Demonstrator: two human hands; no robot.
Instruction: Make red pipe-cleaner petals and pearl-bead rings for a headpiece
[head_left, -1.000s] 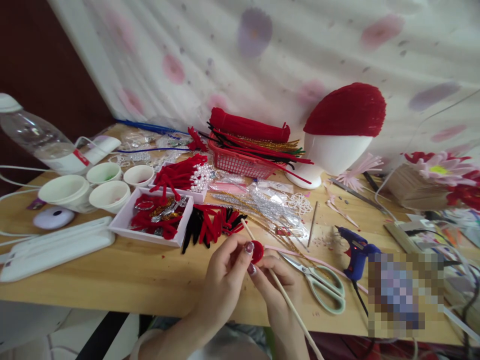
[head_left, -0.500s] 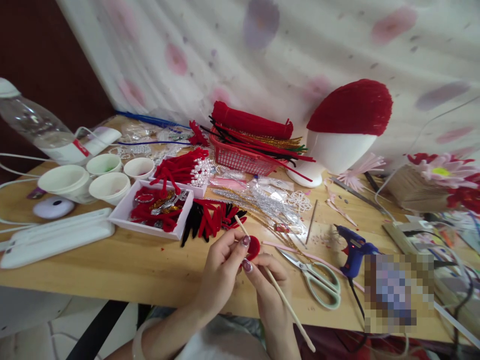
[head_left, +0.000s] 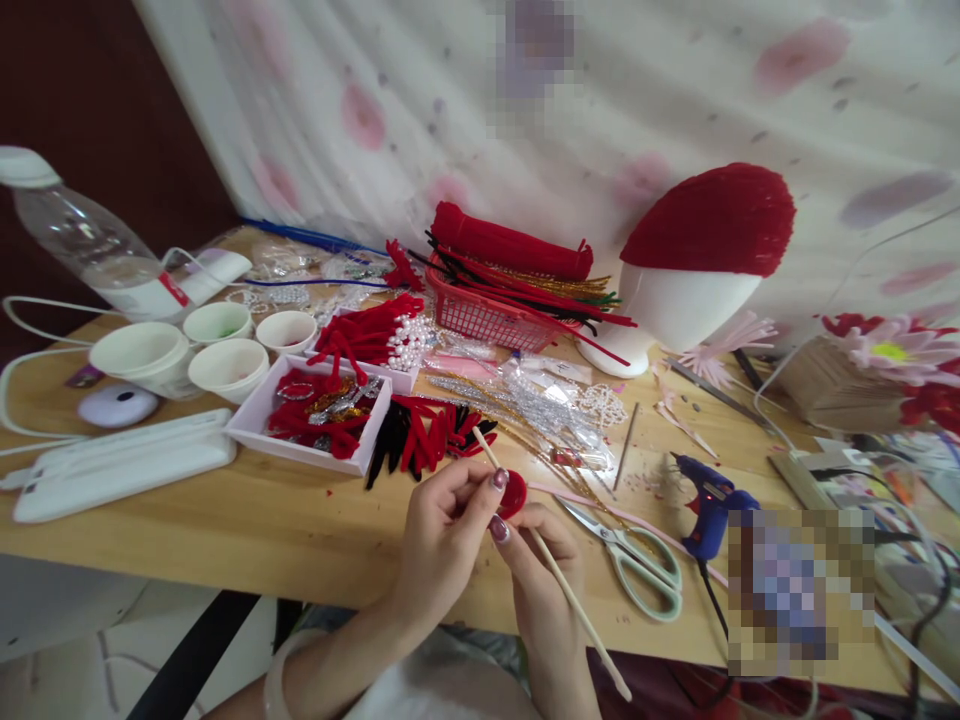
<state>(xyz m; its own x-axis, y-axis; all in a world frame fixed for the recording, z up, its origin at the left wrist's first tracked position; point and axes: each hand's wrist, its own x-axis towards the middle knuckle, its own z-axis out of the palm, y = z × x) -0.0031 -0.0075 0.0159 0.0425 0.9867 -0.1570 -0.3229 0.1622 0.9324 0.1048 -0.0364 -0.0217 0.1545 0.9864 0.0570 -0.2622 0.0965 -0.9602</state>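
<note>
Behind our wooden tabletop (head_left: 225, 520) hangs a floral curtain (head_left: 450, 110). Head view only: our left hand (head_left: 442, 540) pinches a small red coiled disc (head_left: 514, 493) between thumb and forefinger, fingers narrow, closed on its edge, just above the near edge of the tabletop. Our right hand (head_left: 544, 575) grips a thin wooden stick (head_left: 559, 580) that runs up through the disc, apparently as the core for the coil. Supplies sit within reach: scissors (head_left: 637, 565) and blue glue gun (head_left: 709, 500) to the right, white tray (head_left: 315, 420) of red pieces and paper cups (head_left: 187, 355) to the left, red basket (head_left: 487, 315) of pipe cleaners and a foam head with red cap (head_left: 697, 250) at the back.
</note>
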